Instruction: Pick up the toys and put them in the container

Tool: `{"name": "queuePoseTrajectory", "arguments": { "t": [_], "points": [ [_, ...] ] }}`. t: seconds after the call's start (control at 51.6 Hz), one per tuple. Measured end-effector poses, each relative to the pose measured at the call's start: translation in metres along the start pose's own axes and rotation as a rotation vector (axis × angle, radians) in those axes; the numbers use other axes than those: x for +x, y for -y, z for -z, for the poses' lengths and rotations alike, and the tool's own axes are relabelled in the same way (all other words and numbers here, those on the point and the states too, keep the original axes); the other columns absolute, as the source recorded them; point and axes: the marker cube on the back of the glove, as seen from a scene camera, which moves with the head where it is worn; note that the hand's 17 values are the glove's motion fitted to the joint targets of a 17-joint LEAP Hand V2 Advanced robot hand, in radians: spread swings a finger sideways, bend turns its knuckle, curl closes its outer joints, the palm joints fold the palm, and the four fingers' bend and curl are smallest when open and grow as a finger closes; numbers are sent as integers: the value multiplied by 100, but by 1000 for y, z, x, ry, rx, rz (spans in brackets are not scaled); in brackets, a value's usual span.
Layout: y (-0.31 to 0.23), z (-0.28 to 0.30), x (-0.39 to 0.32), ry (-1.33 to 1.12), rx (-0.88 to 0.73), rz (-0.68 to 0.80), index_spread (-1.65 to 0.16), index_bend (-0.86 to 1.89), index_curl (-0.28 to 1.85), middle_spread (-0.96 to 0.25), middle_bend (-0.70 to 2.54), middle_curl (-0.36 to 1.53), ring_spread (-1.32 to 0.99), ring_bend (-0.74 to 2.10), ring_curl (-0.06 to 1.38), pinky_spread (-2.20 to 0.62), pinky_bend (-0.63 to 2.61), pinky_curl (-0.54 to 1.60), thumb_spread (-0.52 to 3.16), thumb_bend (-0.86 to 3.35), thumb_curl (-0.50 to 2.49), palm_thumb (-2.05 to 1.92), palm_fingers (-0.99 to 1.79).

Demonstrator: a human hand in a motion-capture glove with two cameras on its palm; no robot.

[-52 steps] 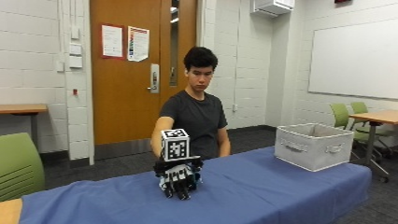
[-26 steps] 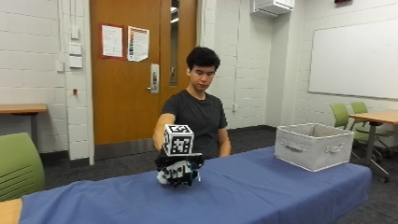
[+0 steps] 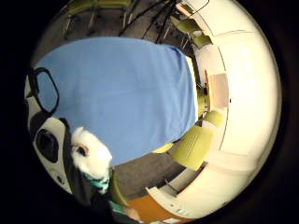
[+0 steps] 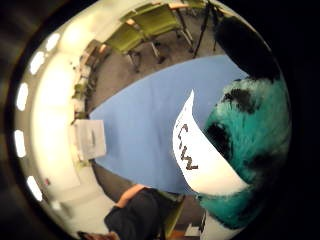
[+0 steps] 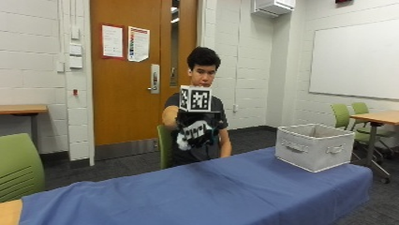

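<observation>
Gloved right hand [image 5: 196, 131] is raised well above the blue table [image 5: 205, 192], fingers curled round a teal-and-white plush toy [image 4: 247, 145] with black patches; its paper tag [image 4: 197, 155] hangs free toward the table. Held that high, presumably to clear the container's rim on the carry. White fabric container [image 5: 313, 146] sits near the table's far end, close to the corner, open top up. Nothing stands between hand and bin.
</observation>
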Motion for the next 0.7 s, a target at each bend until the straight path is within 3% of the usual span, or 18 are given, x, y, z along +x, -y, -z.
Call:
{"name": "queuePoseTrajectory", "arguments": {
  "t": [0.426, 0.64, 0.698],
  "points": [
    [-1, 149, -143, 51, 172, 139, -39, 12, 99, -34, 108, 71, -36, 138, 52, -47, 89, 42, 82, 11, 91, 67, 112],
    [-17, 198, -278, 92, 288, 333, -40, 10, 103, -34, 109, 71, -36, 139, 51, -47, 90, 42, 82, 10, 96, 67, 110],
    [-32, 209, -328, 136, 293, 495, -40, 10, 104, -34, 109, 71, -35, 140, 51, -47, 90, 42, 83, 10, 97, 67, 109]
  ]
}}
